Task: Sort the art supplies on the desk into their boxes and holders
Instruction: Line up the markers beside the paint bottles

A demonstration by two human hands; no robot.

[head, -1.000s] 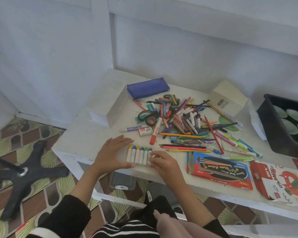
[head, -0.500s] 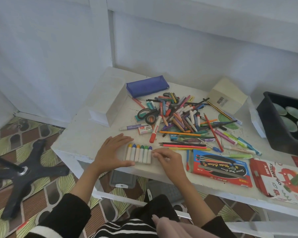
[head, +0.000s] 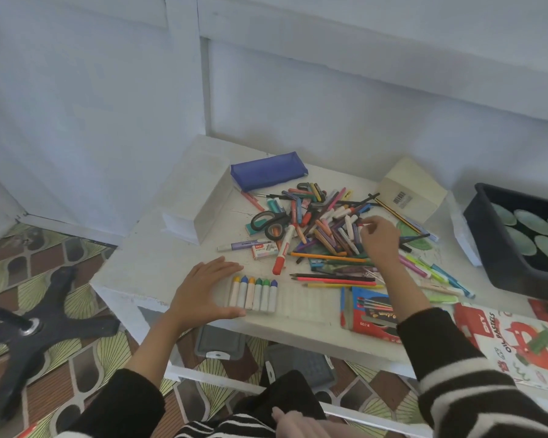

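Note:
Several white crayons with coloured tips (head: pixel 253 294) lie in a row in a clear ribbed tray (head: pixel 307 301) near the desk's front edge. My left hand (head: pixel 206 289) rests flat against the tray's left end, fingers straight and thumb along its near side. A heap of loose crayons, pencils and markers (head: pixel 323 229) covers the middle of the desk. My right hand (head: pixel 378 240) is over the heap's right side, its fingertips pinching a pale crayon (head: pixel 358 223) there.
Black scissors (head: pixel 266 221), a red marker (head: pixel 283 248) and a staples box (head: pixel 264 250) lie left of the heap. Around it are a blue pencil case (head: pixel 268 170), a white box (head: pixel 200 191), a cream box (head: pixel 415 188), a red-blue pencil box (head: pixel 370 314), an oil pastels box (head: pixel 519 339) and a black bin (head: pixel 487 235).
My right hand left the right end of the crayon row and moved up and right into the heap. The left hand stayed at the tray.

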